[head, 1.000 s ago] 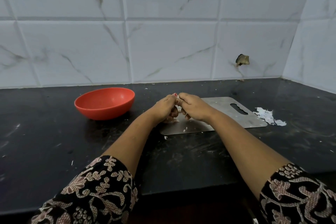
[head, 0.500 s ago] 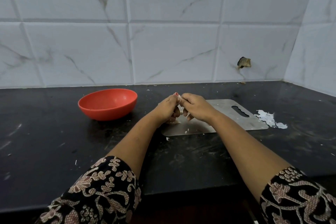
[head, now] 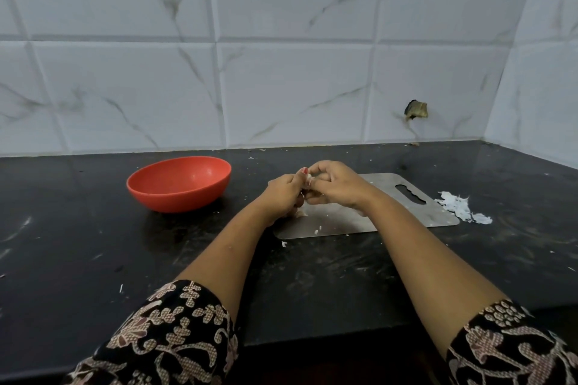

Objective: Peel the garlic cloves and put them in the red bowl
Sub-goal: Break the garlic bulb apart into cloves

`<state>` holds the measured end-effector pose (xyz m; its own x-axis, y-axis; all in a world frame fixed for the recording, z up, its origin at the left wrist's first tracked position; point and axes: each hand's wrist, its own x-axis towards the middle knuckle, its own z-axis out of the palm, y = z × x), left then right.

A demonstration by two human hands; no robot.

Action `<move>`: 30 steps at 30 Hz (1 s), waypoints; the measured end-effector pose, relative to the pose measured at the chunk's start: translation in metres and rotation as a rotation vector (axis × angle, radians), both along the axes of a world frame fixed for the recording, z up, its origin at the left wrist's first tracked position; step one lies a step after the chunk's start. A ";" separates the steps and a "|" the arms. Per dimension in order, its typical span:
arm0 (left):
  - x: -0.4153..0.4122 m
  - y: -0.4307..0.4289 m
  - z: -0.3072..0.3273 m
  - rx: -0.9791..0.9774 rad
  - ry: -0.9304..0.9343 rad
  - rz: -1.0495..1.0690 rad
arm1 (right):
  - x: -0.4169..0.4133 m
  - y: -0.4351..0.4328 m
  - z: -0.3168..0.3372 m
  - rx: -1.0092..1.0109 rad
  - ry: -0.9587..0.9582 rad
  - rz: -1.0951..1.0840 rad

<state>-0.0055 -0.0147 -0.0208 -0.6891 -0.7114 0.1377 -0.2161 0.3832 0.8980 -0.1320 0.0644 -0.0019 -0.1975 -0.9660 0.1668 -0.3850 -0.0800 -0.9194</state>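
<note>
My left hand and my right hand meet above the left part of a steel cutting board. Between their fingertips they pinch a small pale garlic clove, mostly hidden by the fingers. More pale garlic lies on the board under my left hand. The red bowl stands on the black counter to the left of my hands, and I see nothing inside it.
A heap of white garlic skins lies on the counter right of the board. Small skin flakes dot the board and the counter. A tiled wall closes the back and the right side. The counter's front edge runs just below my forearms.
Both hands stay together on the clove over the board, and the fingers have shifted slightly. The view has drifted a little.
</note>
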 end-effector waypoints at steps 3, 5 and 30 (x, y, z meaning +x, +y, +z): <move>0.000 0.003 0.002 -0.033 -0.028 -0.008 | 0.001 0.000 0.000 -0.007 0.026 -0.031; 0.000 0.005 0.004 -0.066 -0.060 -0.007 | 0.003 0.000 0.000 -0.022 0.072 -0.057; 0.015 -0.004 0.009 0.426 0.150 -0.064 | 0.000 -0.009 -0.009 0.078 0.622 -0.119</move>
